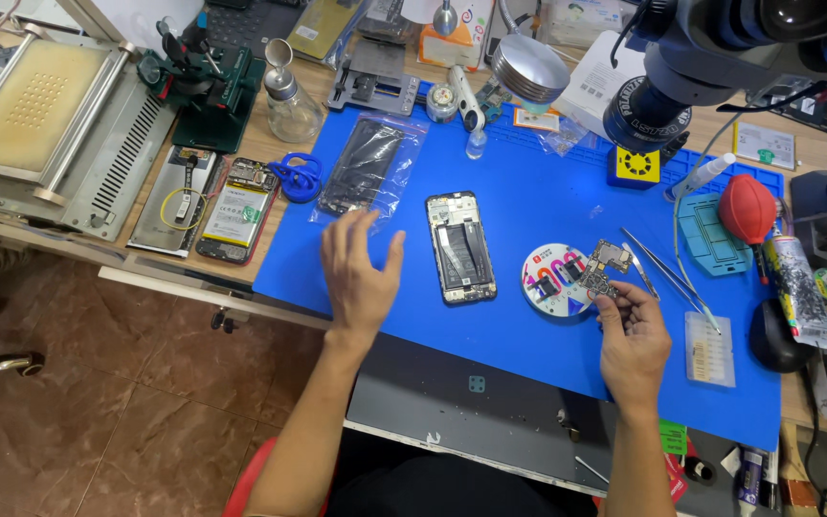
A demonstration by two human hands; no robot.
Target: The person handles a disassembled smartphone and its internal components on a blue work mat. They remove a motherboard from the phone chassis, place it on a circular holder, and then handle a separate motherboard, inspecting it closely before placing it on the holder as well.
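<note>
Small circuit board is being pinched in right hand grip, best by edges; left hand spread open nr opened phone.

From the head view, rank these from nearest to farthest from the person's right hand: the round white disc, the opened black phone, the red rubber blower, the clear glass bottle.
Measured from the right hand:
1. Round white disc, just left of the fingertips on the blue mat.
2. Opened black phone, further left, mid-mat.
3. Red rubber blower, up and right, at the mat's edge. It is close to the phone in rank.
4. Clear glass bottle, far upper left.
</note>
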